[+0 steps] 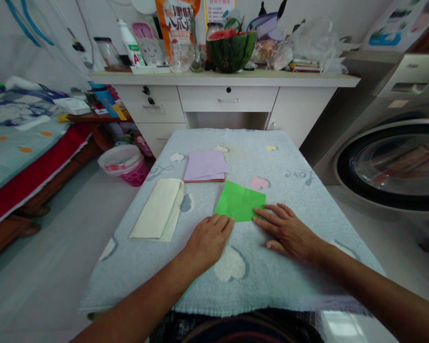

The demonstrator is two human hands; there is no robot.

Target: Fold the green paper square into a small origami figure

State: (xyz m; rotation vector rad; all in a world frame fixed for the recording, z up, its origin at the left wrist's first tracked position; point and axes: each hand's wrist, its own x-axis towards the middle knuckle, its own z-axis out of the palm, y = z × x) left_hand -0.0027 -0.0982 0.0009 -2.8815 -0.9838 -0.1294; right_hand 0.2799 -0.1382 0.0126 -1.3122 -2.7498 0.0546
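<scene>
I'm seeing the green origami paper [240, 202] lying just beyond both hands: the left hand [208, 240] is resting, fingers together, on its near-left edge, any pinch unclear; the right hand [289, 232], spread, is touching its right edge.

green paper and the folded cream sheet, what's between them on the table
In the head view, a stretch of light blue tablecloth, with a printed grey-blue heart near the folded cream sheet, lies between it and the green paper.

The person wears dark clothing [250, 328] with curved reddish stripes; forearms [146, 290] and fingers [270, 215] are bare.
</scene>
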